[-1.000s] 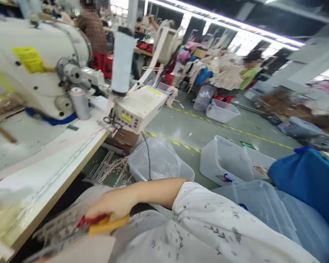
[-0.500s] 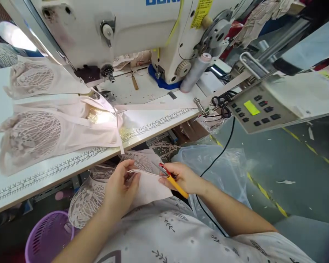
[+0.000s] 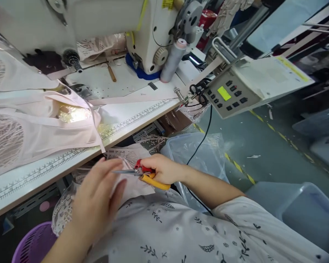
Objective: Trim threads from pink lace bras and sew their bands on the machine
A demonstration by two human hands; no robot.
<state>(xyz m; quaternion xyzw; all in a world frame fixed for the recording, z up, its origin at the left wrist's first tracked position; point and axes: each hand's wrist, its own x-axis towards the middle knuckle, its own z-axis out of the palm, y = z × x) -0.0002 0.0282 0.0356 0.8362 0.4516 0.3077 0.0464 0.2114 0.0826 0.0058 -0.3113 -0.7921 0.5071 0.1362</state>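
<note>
Purple slatted plastic basket (image 3: 34, 246) at lower left, under the table edge. Above it, pale pink lace-panelled garment pieces (image 3: 30, 128) lie spread on the white worktable with a printed ruler along its front edge (image 3: 131, 120), one corner hanging just over that edge.

Left hand (image 3: 98, 193) over the lap: fingers extended and close together, laid flat on a small pale pink lace-trimmed fabric piece (image 3: 131, 182) held on the lap. Half a second ago the same hand was curled, pinching the piece's edge taut; it has flattened since, so the piece now looks pinned down rather than stretched.

Right hand (image 3: 164, 168) closed around small thread snips with a red and yellow handle (image 3: 145, 173). Blades point left and lie across the fabric, tips just beside the left fingertips. Earlier the snips sat tilted at the piece's right edge; they have since levelled and come further over the cloth. Judgement: trimming at the edge is under way; whether the blades are cutting cannot be told.

Behind, cream industrial sewing machine (image 3: 142, 33) with a grey thread cone (image 3: 174, 60) beside it. To the right, a cream control box with a green display (image 3: 235, 91), black cable hanging from it. The view has steadied on the lap after sweeping the workshop floor a second ago.
</note>
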